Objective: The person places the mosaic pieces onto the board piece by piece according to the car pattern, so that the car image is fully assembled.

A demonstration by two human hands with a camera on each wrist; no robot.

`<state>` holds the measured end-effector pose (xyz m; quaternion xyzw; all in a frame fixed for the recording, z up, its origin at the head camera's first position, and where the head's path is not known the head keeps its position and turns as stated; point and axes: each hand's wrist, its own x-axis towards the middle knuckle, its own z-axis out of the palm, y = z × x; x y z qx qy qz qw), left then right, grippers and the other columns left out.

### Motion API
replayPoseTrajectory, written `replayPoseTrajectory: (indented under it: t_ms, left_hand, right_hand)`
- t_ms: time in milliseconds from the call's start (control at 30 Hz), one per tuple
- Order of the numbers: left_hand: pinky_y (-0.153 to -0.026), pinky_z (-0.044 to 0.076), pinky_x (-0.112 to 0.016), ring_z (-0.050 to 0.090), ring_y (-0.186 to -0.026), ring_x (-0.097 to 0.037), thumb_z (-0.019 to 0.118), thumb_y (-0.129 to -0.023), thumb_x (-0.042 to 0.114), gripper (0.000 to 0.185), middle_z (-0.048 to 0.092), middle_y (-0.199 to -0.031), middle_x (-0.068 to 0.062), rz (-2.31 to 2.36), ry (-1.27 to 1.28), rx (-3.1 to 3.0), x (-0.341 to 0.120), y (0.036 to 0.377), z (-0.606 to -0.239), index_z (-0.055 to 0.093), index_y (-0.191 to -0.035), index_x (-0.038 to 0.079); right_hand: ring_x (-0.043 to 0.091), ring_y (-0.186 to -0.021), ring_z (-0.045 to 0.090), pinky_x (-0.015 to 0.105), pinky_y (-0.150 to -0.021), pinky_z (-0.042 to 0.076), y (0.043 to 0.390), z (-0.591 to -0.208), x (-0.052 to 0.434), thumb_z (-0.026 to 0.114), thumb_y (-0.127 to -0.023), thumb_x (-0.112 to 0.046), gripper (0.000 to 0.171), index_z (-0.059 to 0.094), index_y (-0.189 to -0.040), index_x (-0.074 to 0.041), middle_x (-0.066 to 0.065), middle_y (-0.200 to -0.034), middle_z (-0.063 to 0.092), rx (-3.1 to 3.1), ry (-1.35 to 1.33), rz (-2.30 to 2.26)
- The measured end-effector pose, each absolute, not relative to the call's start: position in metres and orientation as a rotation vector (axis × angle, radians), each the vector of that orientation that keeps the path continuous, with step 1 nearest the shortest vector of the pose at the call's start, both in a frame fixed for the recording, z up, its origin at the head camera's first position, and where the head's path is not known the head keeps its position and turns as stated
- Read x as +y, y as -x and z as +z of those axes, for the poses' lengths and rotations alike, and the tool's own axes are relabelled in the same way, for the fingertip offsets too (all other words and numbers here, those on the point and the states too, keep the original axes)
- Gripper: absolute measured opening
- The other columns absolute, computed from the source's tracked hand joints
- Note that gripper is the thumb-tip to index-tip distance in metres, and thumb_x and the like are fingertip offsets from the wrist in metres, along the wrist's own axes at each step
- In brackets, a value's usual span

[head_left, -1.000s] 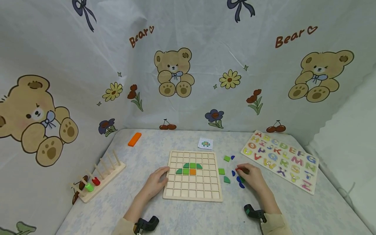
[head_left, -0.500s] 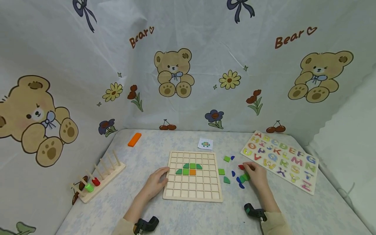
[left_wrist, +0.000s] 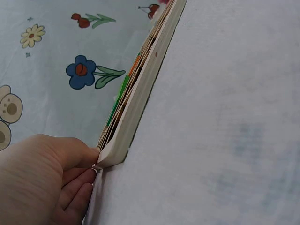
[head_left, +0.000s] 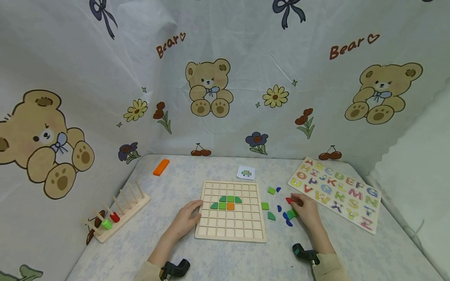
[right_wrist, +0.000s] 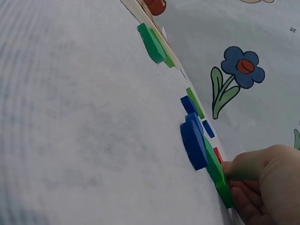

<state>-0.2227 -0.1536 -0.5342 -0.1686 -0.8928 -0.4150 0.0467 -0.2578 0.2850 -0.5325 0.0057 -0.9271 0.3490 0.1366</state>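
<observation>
A wooden grid board (head_left: 230, 230) lies flat in front of me, with green pieces and an orange square (head_left: 230, 206) set in its upper rows. My left hand (head_left: 195, 208) rests on the board's left edge; in the left wrist view its fingertips (left_wrist: 93, 161) touch the board's corner (left_wrist: 112, 154). My right hand (head_left: 297, 208) sits among loose pieces to the right of the board. Its curled fingers (right_wrist: 234, 180) pinch the edge of a green piece (head_left: 291, 214) (right_wrist: 215, 176), next to a red piece (head_left: 288, 200) (right_wrist: 217, 153) and a blue piece (right_wrist: 193, 143).
More green pieces (head_left: 265, 205) and blue pieces (head_left: 289, 222) lie between board and hand. An alphabet puzzle (head_left: 335, 191) lies at the right. A small picture card (head_left: 245, 172) and an orange block (head_left: 161, 166) lie farther back. A peg rack with rings (head_left: 117, 212) stands at the left.
My right hand has drawn back to the right, uncovering the green and red pieces it lay over. The left hand has stayed on the board's edge.
</observation>
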Motion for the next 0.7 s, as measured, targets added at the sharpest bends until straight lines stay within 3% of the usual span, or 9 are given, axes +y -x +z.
replayPoseTrajectory:
  t_ms: [200,700]
  left_hand:
    - [-0.106,0.033,-0.046,0.040,-0.129,-0.030,0.061,-0.090,0.006,0.045,0.048,-0.137,-0.014,-1.275,0.502,-2.747,-0.1537,0.2232,-0.5338,0.051,-0.134,-0.001]
    - [-0.105,0.034,-0.047,0.039,-0.130,-0.030,0.059,-0.092,0.009,0.045,0.047,-0.138,-0.015,-1.273,0.502,-2.754,-0.1534,0.2211,-0.5329,0.050,-0.135,-0.001]
  right_hand:
    - [0.036,-0.104,0.057,0.049,-0.088,0.048,0.2587,-0.5322,0.2829,0.063,-0.088,-0.004,0.036,0.059,-0.123,0.004,0.022,-0.116,0.061,-2.714,-0.092,1.063]
    - [0.034,-0.104,0.057,0.049,-0.087,0.048,0.2592,-0.5364,0.2783,0.066,-0.087,-0.009,0.033,0.062,-0.119,0.001,0.020,-0.113,0.061,-2.717,-0.065,0.993]
